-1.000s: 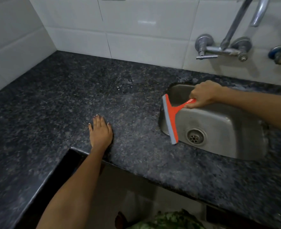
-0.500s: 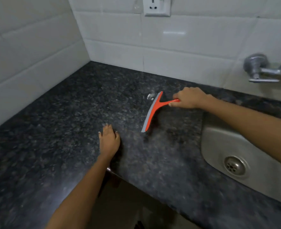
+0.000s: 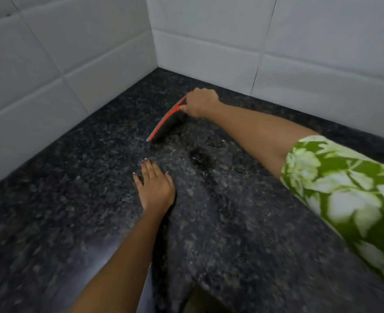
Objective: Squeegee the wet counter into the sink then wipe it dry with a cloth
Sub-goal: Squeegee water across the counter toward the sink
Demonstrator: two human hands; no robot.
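My right hand (image 3: 201, 102) grips the handle of an orange squeegee (image 3: 165, 122) far back on the dark speckled granite counter (image 3: 243, 222), close to the tiled corner. The blade's edge rests on the stone and runs diagonally toward me and to the left. My left hand (image 3: 153, 186) lies flat on the counter with fingers spread, nearer to me and apart from the squeegee. A dark wet-looking patch (image 3: 200, 155) sits between the two hands. The sink and any cloth are out of view.
White tiled walls (image 3: 209, 41) meet in a corner just behind the squeegee and close the counter at the left and back. The counter's inner front edge (image 3: 186, 288) cuts in near my left forearm. A green floral sleeve (image 3: 344, 188) covers my right upper arm.
My right hand has carried the squeegee from over the sink leftward and back, to the counter's corner. The view has swung left, so sink and tap have left the frame. My left hand stays flat.
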